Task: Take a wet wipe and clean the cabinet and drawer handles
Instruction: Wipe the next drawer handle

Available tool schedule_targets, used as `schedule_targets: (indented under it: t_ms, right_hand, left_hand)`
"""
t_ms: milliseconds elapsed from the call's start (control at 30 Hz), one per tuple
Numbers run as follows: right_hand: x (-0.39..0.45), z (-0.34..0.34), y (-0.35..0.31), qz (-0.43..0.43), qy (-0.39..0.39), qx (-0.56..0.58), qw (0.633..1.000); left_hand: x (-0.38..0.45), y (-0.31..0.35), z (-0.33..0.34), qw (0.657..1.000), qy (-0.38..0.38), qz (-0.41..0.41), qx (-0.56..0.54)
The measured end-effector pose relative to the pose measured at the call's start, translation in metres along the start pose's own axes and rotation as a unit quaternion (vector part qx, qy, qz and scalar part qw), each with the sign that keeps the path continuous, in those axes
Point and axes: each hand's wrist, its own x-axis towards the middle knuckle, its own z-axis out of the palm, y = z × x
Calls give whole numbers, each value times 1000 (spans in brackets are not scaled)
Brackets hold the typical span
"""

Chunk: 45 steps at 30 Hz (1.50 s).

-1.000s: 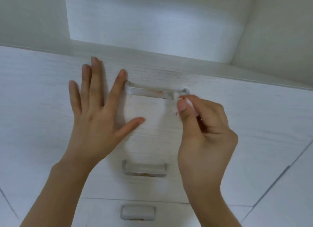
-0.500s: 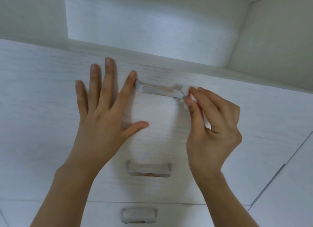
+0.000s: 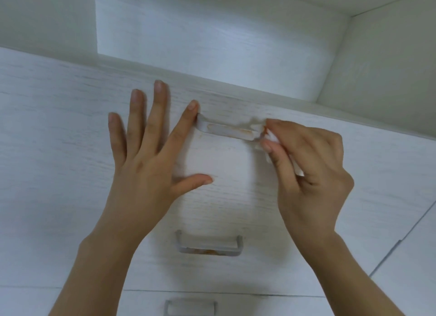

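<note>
So the top drawer handle [image 3: 227, 129] runs roughly 9 to 3 o'clock, tilting a bit down toward 4, with orange grime along its face. Right hand [image 3: 309, 174] has the wet wipe [image 3: 271, 138] pinched between thumb and curled fingers, pressed on the handle's 3 o'clock end. Left hand [image 3: 144, 164] lies flat and spread on the drawer front [image 3: 59, 131], index tip touching the 9 o'clock end. Two more handles sit at 6: middle handle [image 3: 210, 247], then bottom handle [image 3: 190, 307]. Bare panel both sides.
</note>
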Motion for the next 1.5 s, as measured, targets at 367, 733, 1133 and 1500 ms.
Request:
schedule_targets:
  t_ms: [367, 733, 1133, 1500]
  right_hand:
    - [2, 13, -7, -5, 7, -40, 999]
    - [0, 10, -9, 6, -37, -66, 997]
    - [10, 16, -20, 8, -37, -51, 998]
    - [3, 21, -28, 44, -7, -33, 998]
  left_hand:
    - [1, 0, 0, 1000, 5, -2, 4]
    - [2, 0, 1, 1000, 12, 2, 15]
    - [2, 3, -1, 1000, 11, -4, 21]
    - [0, 3, -2, 1000, 8, -2, 28]
